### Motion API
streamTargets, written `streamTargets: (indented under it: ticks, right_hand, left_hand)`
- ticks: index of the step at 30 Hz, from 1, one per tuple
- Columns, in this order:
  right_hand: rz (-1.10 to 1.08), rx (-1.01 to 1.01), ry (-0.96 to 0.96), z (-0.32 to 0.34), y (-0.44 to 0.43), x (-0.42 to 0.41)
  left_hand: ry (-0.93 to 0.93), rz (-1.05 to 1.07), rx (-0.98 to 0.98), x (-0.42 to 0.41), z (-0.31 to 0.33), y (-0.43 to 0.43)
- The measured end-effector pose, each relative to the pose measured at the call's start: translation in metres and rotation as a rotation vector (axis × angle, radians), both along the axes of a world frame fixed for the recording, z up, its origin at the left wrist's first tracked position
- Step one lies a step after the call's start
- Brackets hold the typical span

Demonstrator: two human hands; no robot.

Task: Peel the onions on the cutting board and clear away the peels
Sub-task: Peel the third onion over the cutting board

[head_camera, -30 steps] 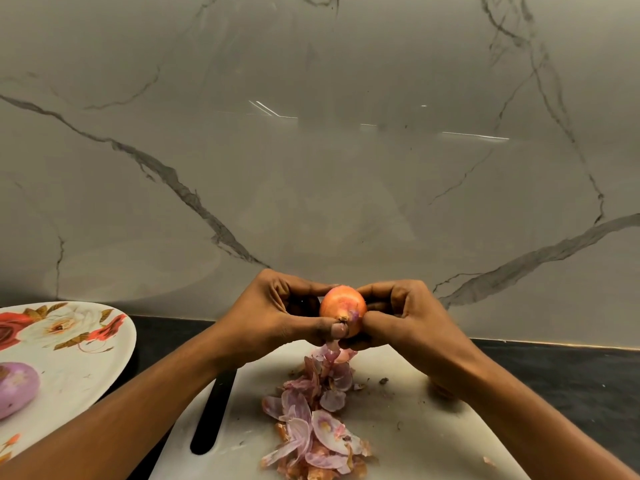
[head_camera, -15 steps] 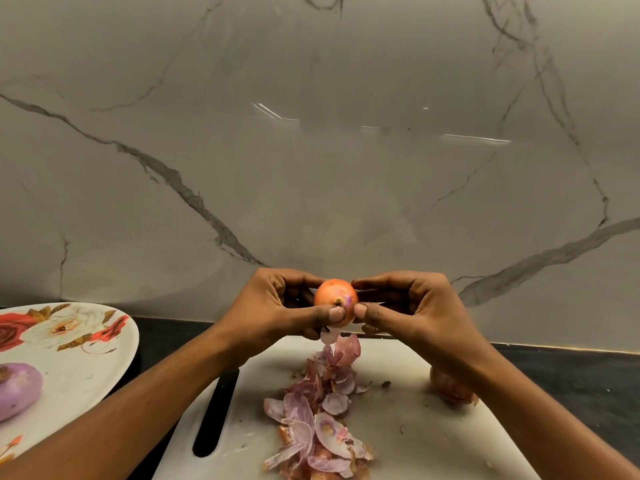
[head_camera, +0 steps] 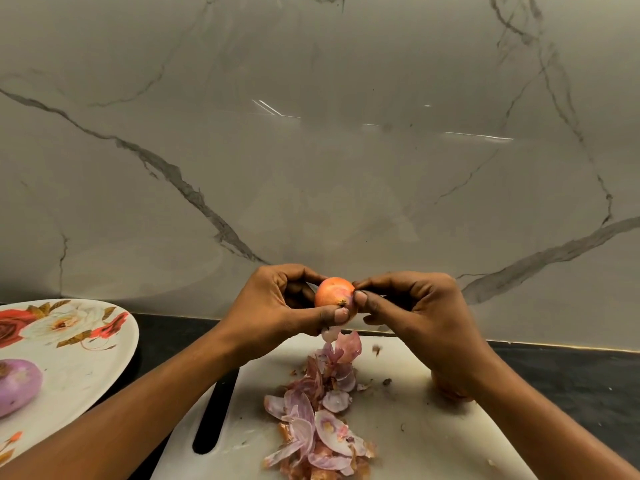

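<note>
One grey marble wall [head_camera: 311,150] with dark veins fills the upper part of your view. Below it runs the dark worktop [head_camera: 571,375]. On it lies a white cutting board [head_camera: 433,438], with its handle slot [head_camera: 216,414] on your left. Further left, a flowered plate [head_camera: 86,375] sits beside the board and carries a peeled purple onion [head_camera: 17,386].

Your left hand [head_camera: 277,306] has its grip curled round the orange onion [head_camera: 332,292], thumb in front and fingers behind. It holds the onion in the air above the far end of the board. Your right hand [head_camera: 422,313] has a narrow grip, with thumb and forefinger pinching the skin at that onion's right side.

A heap of purple peels [head_camera: 318,424] lies along the middle of the board, below the held onion. A third onion [head_camera: 450,393] rests on the board, mostly hidden beneath your right wrist. One pale strip of peel [head_camera: 329,334] shows just under your left thumb; whether it hangs from the onion or is loose, you cannot tell. Small brown scraps [head_camera: 386,382] dot the board near the heap
</note>
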State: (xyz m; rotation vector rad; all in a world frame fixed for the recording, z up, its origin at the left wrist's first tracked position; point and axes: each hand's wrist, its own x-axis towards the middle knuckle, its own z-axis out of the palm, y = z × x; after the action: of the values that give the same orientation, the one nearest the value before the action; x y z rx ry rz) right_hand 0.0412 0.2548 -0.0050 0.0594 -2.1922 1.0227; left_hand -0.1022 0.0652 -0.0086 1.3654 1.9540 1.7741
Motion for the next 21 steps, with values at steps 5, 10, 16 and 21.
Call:
streamTargets:
  ticks: [5, 10, 16, 21]
  right_hand:
    - [-0.031, 0.006, -0.024, 0.006, -0.001, -0.001]
    - [0.082, -0.422, -0.242, 0.020, -0.004, 0.006]
    - [0.275, -0.701, -0.475, 0.022, -0.013, 0.007]
    - [0.247, -0.671, -0.422, 0.021, -0.010, 0.006]
  left_hand:
    - [-0.060, -0.009, 0.049, -0.002, 0.003, 0.000]
    - [0.052, -0.035, 0.052, -0.004, 0.003, -0.002]
    - [0.227, -0.030, 0.062, -0.008, -0.004, 0.000]
    - [0.221, -0.088, 0.029, -0.008, -0.004, 0.000]
